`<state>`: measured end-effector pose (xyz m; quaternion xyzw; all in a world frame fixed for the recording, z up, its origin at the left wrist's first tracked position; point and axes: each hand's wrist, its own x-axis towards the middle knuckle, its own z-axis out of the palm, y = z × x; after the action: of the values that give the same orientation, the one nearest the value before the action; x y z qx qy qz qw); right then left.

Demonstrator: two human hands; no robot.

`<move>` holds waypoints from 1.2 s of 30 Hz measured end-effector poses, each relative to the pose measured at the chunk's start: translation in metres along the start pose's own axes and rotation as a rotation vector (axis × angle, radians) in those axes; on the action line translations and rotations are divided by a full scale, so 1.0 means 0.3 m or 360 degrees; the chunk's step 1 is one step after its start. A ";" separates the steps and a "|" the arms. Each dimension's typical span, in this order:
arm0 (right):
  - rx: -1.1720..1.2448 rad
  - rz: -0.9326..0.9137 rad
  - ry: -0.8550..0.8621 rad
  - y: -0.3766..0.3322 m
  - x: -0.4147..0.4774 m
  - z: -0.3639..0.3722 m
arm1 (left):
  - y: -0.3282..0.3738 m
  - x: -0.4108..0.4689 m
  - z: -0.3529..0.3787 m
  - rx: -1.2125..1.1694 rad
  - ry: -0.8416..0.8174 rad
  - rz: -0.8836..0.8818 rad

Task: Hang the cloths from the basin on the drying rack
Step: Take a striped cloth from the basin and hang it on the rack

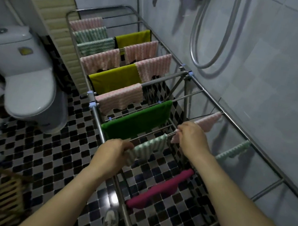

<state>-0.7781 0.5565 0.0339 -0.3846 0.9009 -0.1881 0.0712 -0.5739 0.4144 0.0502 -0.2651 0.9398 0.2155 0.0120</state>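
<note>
Two bare hands at work over a long stainless-steel drying rack [228,116] beside the tiled wall. At far left, a white ceramic toilet [27,90] on the black, grey and white checkered tile floor [54,156]; lower left, a blurred slatted wooden object [6,195], kind unclear. Across the rack's far rails, a row of draped cloths: pink ribbed cloths [101,61], mint-and-white striped cloths [94,44], olive-yellow smooth cloths [114,81]. Nearer, a dark green smooth cloth [137,120] over one rail. Just in front, left hand [116,150] with fingers clamped on the left end of a pale mint ribbed cloth [150,146], itself hung over a thin rail. Below, a magenta smooth cloth [161,189] on a lower rail. Right hand [191,135] with fingers pinched together on the near corner of a pale pink ribbed cloth [205,122] lying along the next rail. Farther right, another mint ribbed cloth [234,150] on a rail close to the wall. Above, a chrome shower hose [214,45] looped on the wall. No basin in view.
</note>
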 end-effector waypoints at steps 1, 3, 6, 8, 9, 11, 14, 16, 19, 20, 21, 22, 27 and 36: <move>-0.0063 0.0018 0.0018 -0.011 0.001 0.004 | -0.009 -0.013 -0.005 -0.0007 0.0008 -0.0011; -0.0125 0.0074 0.0011 -0.039 -0.001 -0.004 | -0.019 -0.026 -0.012 -0.0031 0.0011 0.0001; -0.0161 -0.0006 -0.0011 -0.100 -0.019 -0.002 | -0.046 -0.041 -0.018 -0.0067 0.0006 0.0046; -0.0101 -0.0175 -0.0099 -0.137 -0.042 0.000 | -0.056 -0.046 -0.019 -0.0047 0.0019 0.0059; -0.0079 -0.0271 -0.0180 -0.167 -0.052 0.008 | -0.072 -0.052 -0.025 -0.0025 0.0046 0.0056; -0.0090 -0.0387 -0.0347 -0.219 -0.069 0.032 | -0.103 -0.064 -0.035 0.0022 0.0122 0.0060; -0.0307 -0.0401 -0.0416 -0.268 -0.067 0.074 | -0.139 -0.073 -0.046 -0.0010 0.0072 0.0087; -0.0422 -0.0276 -0.0406 -0.291 -0.062 0.079 | -0.150 -0.070 -0.043 -0.0051 0.0019 0.0120; -0.0533 -0.0085 -0.0438 -0.327 -0.061 0.070 | -0.159 -0.064 -0.048 -0.0157 -0.0043 0.0167; -0.0573 -0.0035 -0.0470 -0.339 -0.064 0.065 | -0.165 -0.064 -0.052 -0.0207 -0.0065 0.0175; -0.0619 0.0011 -0.0510 -0.369 -0.068 0.061 | -0.187 -0.070 -0.066 -0.0254 -0.0086 0.0175; -0.0670 0.0046 -0.0550 -0.398 -0.075 0.054 | -0.211 -0.074 -0.078 -0.0299 -0.0087 0.0180; -0.0600 0.0193 -0.0558 -0.578 -0.050 -0.008 | -0.394 -0.131 -0.200 -0.0601 0.0024 0.0084; 0.0403 -0.0046 -0.0376 -1.082 0.114 0.041 | -0.745 -0.268 -0.477 -0.0894 0.0398 -0.0236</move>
<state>-0.5823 0.3227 0.1508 -0.4050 0.8497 -0.2546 0.2218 -0.3792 0.2237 0.1019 -0.3503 0.8158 0.4310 -0.1615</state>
